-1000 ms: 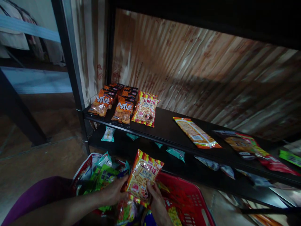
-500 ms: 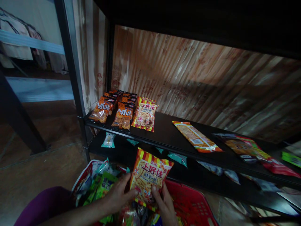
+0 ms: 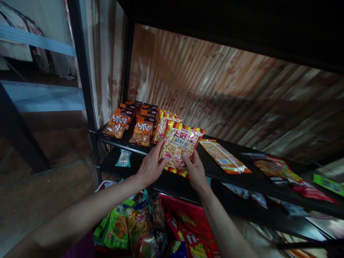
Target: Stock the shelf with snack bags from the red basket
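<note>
Both my hands hold a yellow-and-red striped snack bag (image 3: 180, 142) by its lower corners, just above the front edge of the black shelf (image 3: 196, 157). My left hand (image 3: 149, 167) grips its bottom left corner and my right hand (image 3: 195, 171) its bottom right. The bag overlaps an identical striped bag (image 3: 160, 123) lying on the shelf behind it. Two rows of orange snack bags (image 3: 130, 120) lie to the left of that.
A long orange packet (image 3: 224, 156) and a red-and-dark packet (image 3: 285, 172) lie further right on the shelf. Below me a red basket (image 3: 200, 215) holds several mixed snack bags. Small teal packets (image 3: 123, 157) sit on the lower shelf. A black upright post (image 3: 86, 89) stands left.
My hands have lifted the striped bag out of the basket, up and forward to the shelf's front edge beside the matching bag.
</note>
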